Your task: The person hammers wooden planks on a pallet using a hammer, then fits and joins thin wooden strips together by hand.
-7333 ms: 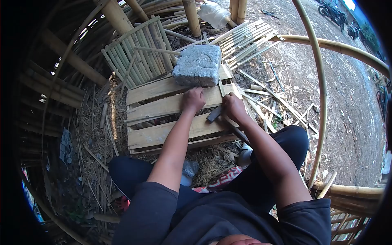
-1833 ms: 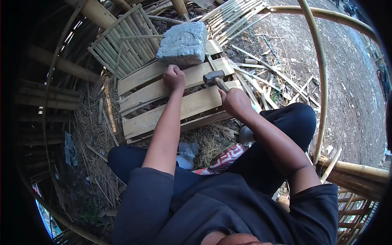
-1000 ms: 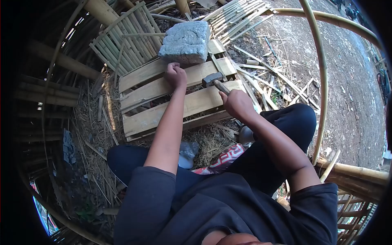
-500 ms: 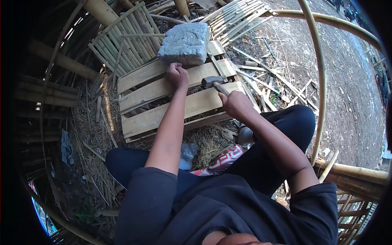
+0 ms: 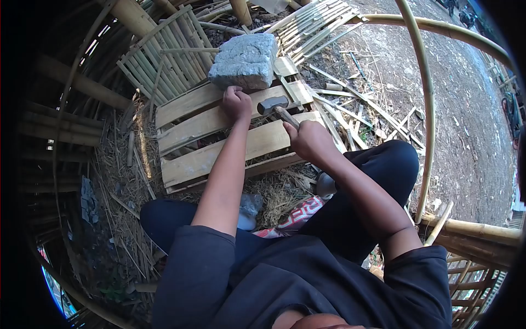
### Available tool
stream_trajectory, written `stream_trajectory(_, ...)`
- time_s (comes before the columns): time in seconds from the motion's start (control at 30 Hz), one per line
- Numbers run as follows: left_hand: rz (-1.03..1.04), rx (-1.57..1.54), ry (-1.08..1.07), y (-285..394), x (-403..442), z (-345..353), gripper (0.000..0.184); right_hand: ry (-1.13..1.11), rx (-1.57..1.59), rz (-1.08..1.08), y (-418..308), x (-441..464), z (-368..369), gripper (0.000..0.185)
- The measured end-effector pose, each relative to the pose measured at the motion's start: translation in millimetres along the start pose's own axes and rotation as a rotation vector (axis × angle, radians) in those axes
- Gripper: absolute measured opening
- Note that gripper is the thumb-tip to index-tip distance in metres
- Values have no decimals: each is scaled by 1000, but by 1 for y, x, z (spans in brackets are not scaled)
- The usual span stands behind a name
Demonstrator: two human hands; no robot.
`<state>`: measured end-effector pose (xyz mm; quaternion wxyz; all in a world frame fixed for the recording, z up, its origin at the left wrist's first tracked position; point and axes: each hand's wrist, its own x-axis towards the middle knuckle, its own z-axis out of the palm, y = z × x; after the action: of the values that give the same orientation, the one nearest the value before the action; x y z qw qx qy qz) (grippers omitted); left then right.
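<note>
My right hand (image 5: 311, 141) is wrapped round the wooden handle of a hammer (image 5: 273, 104), whose metal head is over the slatted wooden platform (image 5: 213, 159). My left hand (image 5: 237, 104) is closed just below the front edge of a large grey stone block (image 5: 244, 61), above the platform's slats. What its fingers pinch, if anything, is too small to make out. The block sits on the back of the platform. A thin strip (image 5: 288, 89) lies across the slats to the right of the block.
A bamboo slat panel (image 5: 170, 57) leans behind the platform at the left, and another (image 5: 318, 27) lies at the back right. Split bamboo pieces (image 5: 356, 104) litter the ground at right. A curved bamboo pole (image 5: 429, 109) stands at the right. Straw lies before my legs.
Since the earliest frame, the hammer head has lifted from low beside my right hand to beyond it. Lately the hammer and my right hand have shifted slightly left; my left hand stays near the block.
</note>
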<state>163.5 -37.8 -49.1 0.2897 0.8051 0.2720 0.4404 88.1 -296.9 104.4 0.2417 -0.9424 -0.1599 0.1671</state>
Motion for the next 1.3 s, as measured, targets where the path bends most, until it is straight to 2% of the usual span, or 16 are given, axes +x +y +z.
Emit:
stream_trajectory(0.13,-17,2,-39,2,-3,-6,17,49,116,-116,-18,-2,-7,68)
stream_trajectory(0.23,-9,58,-28,14,-3,-9,19,48,-13,84,41,31,17,64)
stream_trajectory(0.33,36,145,-77,22,-3,-9,20,60,17,158,43,29,-1,64)
stream_trajectory(0.43,-34,140,-69,28,-5,-11,20,70,49,-3,16,5,-12,64)
stream_trajectory(0.53,12,59,-91,16,-4,-9,16,37,92,-103,-10,-4,-9,69)
stream_trajectory(0.67,2,117,-57,19,-5,-6,16,72,-2,5,44,19,28,66)
stream_trajectory(0.77,18,164,-57,20,-4,2,16,136,4,8,45,22,14,67)
stream_trajectory(0.83,38,213,-40,21,-5,3,16,70,97,8,25,11,-14,72)
stream_trajectory(0.93,-90,205,-152,26,-3,-10,21,17,152,-50,-9,-3,-31,77)
stream_trajectory(1.03,-69,218,-153,31,-6,-12,20,-71,139,-20,4,11,-13,77)
stream_trajectory(1.13,-88,215,-61,31,-4,-8,16,-6,60,38,32,18,18,69)
stream_trajectory(1.3,-98,165,-47,28,-4,-4,16,-48,55,-2,14,7,0,66)
